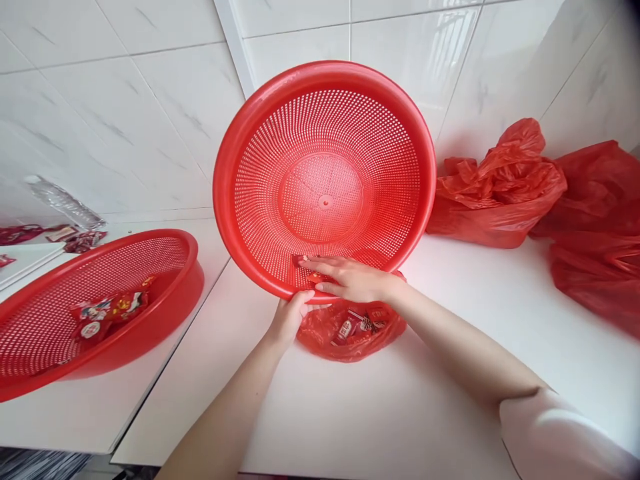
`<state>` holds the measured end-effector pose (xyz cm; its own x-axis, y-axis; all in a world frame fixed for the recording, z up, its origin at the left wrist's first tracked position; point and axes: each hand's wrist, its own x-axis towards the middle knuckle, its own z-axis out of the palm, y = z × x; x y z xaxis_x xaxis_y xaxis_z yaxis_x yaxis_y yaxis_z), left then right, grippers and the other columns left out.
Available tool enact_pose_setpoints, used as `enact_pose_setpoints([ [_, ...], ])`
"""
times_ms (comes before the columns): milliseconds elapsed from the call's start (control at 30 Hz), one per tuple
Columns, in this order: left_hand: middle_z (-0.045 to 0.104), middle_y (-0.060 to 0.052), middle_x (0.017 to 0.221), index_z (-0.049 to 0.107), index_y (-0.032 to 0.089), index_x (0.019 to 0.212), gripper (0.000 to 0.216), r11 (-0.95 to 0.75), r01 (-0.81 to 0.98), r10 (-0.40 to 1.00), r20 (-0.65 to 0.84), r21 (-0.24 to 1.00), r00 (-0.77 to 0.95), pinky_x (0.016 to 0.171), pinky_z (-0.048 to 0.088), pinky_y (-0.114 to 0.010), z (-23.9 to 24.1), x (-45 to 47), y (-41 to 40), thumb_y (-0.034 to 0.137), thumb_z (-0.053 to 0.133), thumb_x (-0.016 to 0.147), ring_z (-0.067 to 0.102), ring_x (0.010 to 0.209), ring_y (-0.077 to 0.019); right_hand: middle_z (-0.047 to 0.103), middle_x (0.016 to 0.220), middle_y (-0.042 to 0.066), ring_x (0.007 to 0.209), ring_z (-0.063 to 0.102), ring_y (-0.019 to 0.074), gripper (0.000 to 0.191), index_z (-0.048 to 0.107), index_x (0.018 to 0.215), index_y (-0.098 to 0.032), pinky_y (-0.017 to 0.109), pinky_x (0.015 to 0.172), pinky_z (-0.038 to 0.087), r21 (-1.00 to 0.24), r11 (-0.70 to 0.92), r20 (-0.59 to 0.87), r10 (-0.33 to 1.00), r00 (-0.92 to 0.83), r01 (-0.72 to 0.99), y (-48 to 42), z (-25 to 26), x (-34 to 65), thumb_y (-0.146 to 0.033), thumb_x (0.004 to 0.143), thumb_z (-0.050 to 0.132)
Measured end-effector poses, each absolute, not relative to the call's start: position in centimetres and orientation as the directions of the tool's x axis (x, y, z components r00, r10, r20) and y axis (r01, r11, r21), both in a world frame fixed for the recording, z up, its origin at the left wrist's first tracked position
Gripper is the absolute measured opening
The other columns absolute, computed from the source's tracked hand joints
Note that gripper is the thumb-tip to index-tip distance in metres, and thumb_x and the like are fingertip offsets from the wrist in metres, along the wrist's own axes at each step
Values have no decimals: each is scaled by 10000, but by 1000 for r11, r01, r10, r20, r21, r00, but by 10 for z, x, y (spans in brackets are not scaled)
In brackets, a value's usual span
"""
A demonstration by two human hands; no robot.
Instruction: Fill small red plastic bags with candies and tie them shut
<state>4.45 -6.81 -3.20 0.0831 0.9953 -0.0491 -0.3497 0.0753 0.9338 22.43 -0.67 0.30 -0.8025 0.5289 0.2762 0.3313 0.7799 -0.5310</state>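
Note:
A large red mesh basket is tipped up with its opening facing me. At its lower rim, my left hand is closed on the edge, thumb on top. Inside the basket, my right hand lies with fingers stretched out over a few small red packets, partly hidden beneath it. Directly under the rim is an open red plastic bag, which holds several wrapped packets, one with white lettering.
A second red basket with packets stands at left. Beyond it lies a clear plastic bottle. Full-looking red bags sit at right by the tiled wall. A seam between the white tables runs left of me.

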Motion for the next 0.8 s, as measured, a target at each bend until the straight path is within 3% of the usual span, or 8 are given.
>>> enact_pose_setpoints([
  [200,702,-112,1102,571,147,1254,521,34,-366,999,-22,930,37,821,578,-447,-28,39,-63,204,630,739,666,1055,-315,510,1465,19,1351,477,184,453,537,1390,-277,354,1142,367,-560,785,270,474,-838,264,-1,13,238,-169,957,462],
  [467,690,-121,1095,572,130,1182,505,11,-380,998,-36,925,-57,826,574,-465,-27,30,-55,218,653,691,669,1030,-320,727,1110,24,974,678,167,330,675,1173,-242,286,873,494,-609,720,211,551,-808,332,-4,37,259,-220,987,404],
  [633,703,-95,1010,607,135,1076,362,5,-361,999,-24,933,-47,839,570,-464,-31,29,-57,217,646,726,678,1004,-310,700,832,20,704,629,142,276,666,1024,-201,250,690,453,-574,722,219,591,-776,387,-3,37,261,-245,991,396],
  [800,707,-97,1005,618,139,1079,346,15,-331,999,-27,943,-31,835,571,-469,-35,28,-58,224,642,745,688,978,-309,607,710,-14,590,527,112,270,615,916,-189,239,646,402,-575,725,233,591,-772,380,-3,37,258,-271,1000,373],
])
